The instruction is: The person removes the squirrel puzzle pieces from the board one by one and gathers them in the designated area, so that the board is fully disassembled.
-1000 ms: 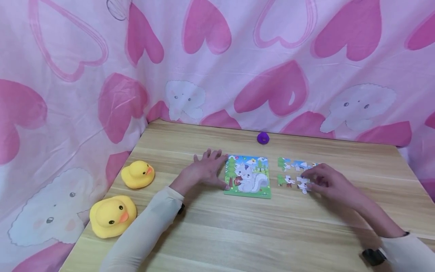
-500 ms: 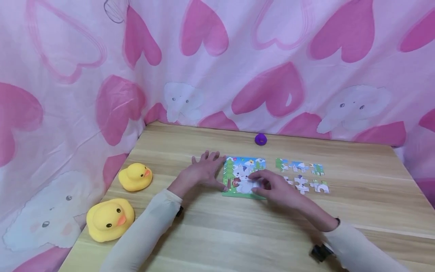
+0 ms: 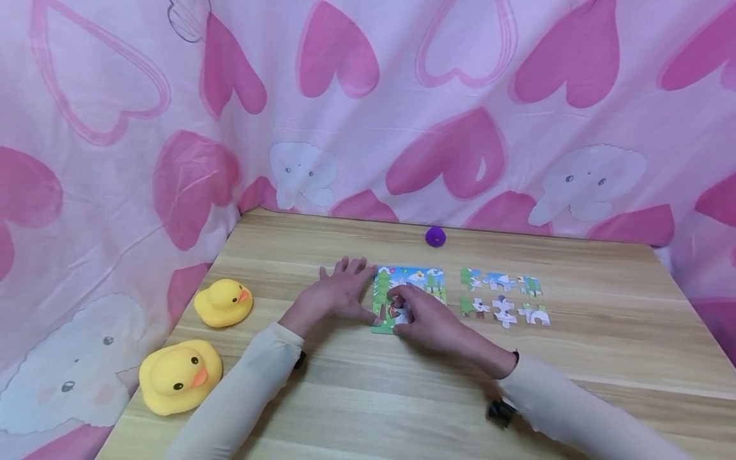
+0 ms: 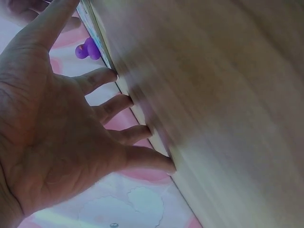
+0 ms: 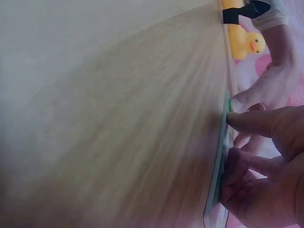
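Observation:
A square jigsaw puzzle board (image 3: 384, 319) with a squirrel picture and green border lies mid-table. My left hand (image 3: 342, 294) is spread along its left side, the thumb at the lower left corner and the index finger near the upper one. In the left wrist view, its straight fingertips (image 4: 168, 164) rest on the table. My right hand (image 3: 428, 319) is over the board's lower part, thumb and bent index finger apart with the printed picture showing between them. In the right wrist view, the right thumb (image 5: 247, 122) touches the board's surface.
Several loose puzzle pieces (image 3: 503, 311) lie in two rows right of the board. A small purple toy (image 3: 436, 236) stands behind it. Two yellow rubber ducks, a smaller (image 3: 224, 303) and a larger (image 3: 181, 377), sit at the table's left edge. A pink heart-print curtain (image 3: 339, 51) hangs behind.
My right hand has moved left from the loose pieces to over the lower part of the board, uncovering the pieces on the right. The left hand stays at the board's left side.

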Tool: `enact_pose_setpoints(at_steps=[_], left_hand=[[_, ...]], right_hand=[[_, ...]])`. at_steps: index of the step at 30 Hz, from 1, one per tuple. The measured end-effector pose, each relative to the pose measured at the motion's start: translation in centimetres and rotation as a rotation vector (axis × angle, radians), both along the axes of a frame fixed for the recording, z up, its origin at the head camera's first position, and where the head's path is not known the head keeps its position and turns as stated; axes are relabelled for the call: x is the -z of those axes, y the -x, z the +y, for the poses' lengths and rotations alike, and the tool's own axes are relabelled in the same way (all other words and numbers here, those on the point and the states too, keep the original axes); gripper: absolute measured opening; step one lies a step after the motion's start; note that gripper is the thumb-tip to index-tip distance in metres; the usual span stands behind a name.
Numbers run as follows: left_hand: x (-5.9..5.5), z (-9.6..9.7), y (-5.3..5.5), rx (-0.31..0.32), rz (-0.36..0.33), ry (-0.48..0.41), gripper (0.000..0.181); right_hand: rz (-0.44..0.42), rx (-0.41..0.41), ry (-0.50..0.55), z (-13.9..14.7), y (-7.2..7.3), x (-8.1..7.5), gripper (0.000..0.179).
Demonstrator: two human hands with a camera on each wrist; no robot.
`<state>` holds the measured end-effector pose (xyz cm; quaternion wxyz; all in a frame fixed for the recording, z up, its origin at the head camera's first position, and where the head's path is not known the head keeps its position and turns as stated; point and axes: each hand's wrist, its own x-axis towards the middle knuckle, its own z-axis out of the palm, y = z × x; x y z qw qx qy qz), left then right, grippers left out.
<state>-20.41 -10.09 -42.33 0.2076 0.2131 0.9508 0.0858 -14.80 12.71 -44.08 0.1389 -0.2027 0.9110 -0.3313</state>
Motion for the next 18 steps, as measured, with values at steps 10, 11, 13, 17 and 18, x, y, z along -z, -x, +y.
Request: enact_pose_setpoints(at_steps=[10,11,13,17,18], left_hand=[[-0.45,0.52,-0.08,0.010,0.012,0.037,0.121],[-0.41,0.45,-0.10,0.010,0.010,0.038,0.122],[-0.37,0.27,-0.10,0.009,0.005,0.042,0.124],[-0.42,-0.01,-0.07,0.012,-0.003,0.033,0.125],[-0.44,-0.03,-0.11,0.010,-0.008,0.030,0.126]], right_hand=[[-0.014,0.035,-0.034,-0.03,0.16,0.26,0.062],[-0.006,0.030,-0.034,-0.01,0.13,0.35,0.061],[0.000,0.021,-0.024,0.01,0.13,0.44,0.060],[-0.044,0.039,-0.005,0.00,0.40,0.44,0.057],[-0.058,0.043,-0.001,0.00,0.48,0.48,0.057]])
